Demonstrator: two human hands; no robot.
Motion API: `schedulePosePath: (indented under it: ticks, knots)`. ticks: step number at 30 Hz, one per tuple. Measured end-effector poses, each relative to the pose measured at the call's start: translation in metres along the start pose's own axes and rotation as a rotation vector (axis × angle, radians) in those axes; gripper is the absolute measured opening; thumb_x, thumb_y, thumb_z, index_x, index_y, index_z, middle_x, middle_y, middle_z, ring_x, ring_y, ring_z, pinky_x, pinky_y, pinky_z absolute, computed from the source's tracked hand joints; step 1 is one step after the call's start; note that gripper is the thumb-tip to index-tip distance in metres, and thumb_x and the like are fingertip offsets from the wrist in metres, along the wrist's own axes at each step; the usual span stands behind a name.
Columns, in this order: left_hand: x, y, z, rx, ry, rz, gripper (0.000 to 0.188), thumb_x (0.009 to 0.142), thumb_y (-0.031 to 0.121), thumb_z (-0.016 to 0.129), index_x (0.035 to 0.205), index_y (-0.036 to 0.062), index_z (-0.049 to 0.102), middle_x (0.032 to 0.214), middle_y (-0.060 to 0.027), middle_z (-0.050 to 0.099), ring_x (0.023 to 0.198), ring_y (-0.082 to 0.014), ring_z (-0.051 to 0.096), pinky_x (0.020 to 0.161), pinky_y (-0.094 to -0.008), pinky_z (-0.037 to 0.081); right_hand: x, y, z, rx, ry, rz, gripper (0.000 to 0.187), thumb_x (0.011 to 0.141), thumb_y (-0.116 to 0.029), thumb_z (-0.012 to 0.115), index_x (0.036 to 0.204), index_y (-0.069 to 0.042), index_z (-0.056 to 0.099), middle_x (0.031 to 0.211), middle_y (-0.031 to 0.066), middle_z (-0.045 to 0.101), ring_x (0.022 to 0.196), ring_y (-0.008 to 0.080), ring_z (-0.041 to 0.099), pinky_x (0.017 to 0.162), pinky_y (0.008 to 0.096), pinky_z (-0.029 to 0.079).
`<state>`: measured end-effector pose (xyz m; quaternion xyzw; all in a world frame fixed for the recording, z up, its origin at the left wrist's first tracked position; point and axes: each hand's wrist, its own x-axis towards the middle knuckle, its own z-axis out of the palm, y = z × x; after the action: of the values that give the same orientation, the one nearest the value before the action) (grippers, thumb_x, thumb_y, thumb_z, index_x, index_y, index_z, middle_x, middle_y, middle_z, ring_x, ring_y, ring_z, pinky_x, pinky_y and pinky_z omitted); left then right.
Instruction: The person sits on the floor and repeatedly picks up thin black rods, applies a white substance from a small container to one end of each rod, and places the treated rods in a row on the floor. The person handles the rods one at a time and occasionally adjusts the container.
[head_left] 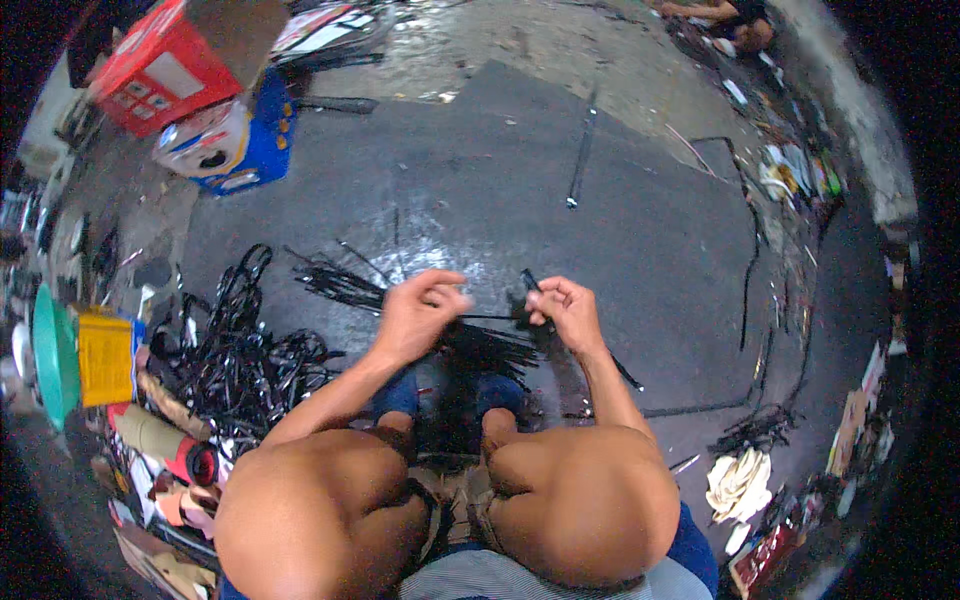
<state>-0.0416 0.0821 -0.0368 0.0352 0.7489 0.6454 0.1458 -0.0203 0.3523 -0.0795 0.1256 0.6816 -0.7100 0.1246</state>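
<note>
Black strips [492, 347] below and between the hands [415, 318] [571, 320]

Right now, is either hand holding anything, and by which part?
The right hand pinches a black strip near one end; whether the left hand holds anything can't be told.

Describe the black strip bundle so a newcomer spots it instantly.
Start at the big dark mat. Toward its near side, the bundle slants beneath the left hand. It looks mostly straight and aligned, unlike the curled, tangled black heap to its left.
</note>
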Motion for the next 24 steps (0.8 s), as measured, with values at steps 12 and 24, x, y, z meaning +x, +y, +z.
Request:
schedulePosePath:
  ticks: [12,24]
  knots:
    - [-0.015,-0.024,0.0,-0.464,0.048,-0.149,0.01,0.087,0.001,0.073,0.095,-0.0028,0.068,0.084,-0.0058,0.071,0.071,-0.0091,0.066,0.064,-0.0237,0.053,-0.042,-0.057,0.11,-0.633,-0.009,-0.557,0.027,0.078,-0.015,0.085,0.099,-0.002,0.074,0.087,0.0126,0.072,0.076,0.0255,0.07,0.07,0.033,0.055]
    - [-0.015,-0.02,0.001,-0.68,0.099,-0.076,0.011,0.092,0.004,0.07,0.101,-0.0013,0.069,0.091,-0.0061,0.072,0.083,-0.0096,0.067,0.074,-0.0227,0.054,-0.035,-0.064,0.12,-0.585,0.084,-0.73,0.013,0.083,-0.005,0.077,0.096,-0.003,0.076,0.081,0.0121,0.07,0.071,0.0254,0.068,0.064,0.0343,0.053]
